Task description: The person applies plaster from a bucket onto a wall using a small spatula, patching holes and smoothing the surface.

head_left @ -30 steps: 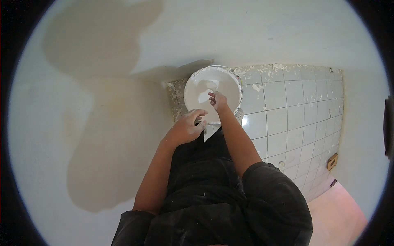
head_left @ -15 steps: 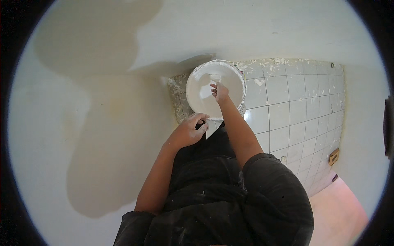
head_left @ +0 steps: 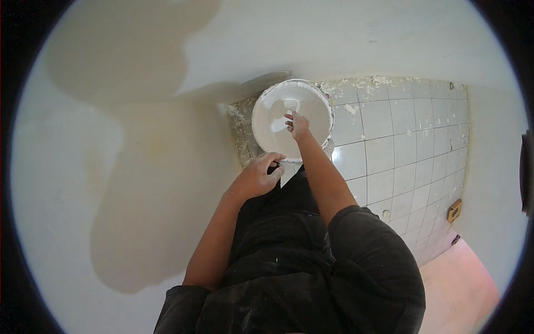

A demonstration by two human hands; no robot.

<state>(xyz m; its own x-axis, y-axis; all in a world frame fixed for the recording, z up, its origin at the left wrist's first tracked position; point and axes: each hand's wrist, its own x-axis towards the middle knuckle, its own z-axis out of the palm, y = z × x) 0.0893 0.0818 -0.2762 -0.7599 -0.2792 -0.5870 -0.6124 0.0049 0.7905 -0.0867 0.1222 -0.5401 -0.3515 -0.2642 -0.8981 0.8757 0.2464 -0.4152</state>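
A round white bucket (head_left: 266,114) with a crusted rim holds a smooth, pale wet substance. My right hand (head_left: 296,123) reaches into it with fingers curled near a small whitish shape (head_left: 290,104); what it holds, if anything, I cannot make out. My left hand (head_left: 266,171) is at the bucket's near edge, fingers touching the rim and thumb apart, both dusted white. Below the bucket are my dark trousers (head_left: 295,195).
Square floor tiles (head_left: 378,150) spattered white lie right of the bucket. Plain walls (head_left: 156,167) close in at left, top and right. A small brown block (head_left: 454,210) sits at the lower right, beside a pink-tinted surface (head_left: 456,278). A dark object (head_left: 523,172) is at the far right edge.
My right hand has moved slightly up inside the bucket. My left hand has shifted onto the rim. The bucket appears a little higher and further right in the picture.
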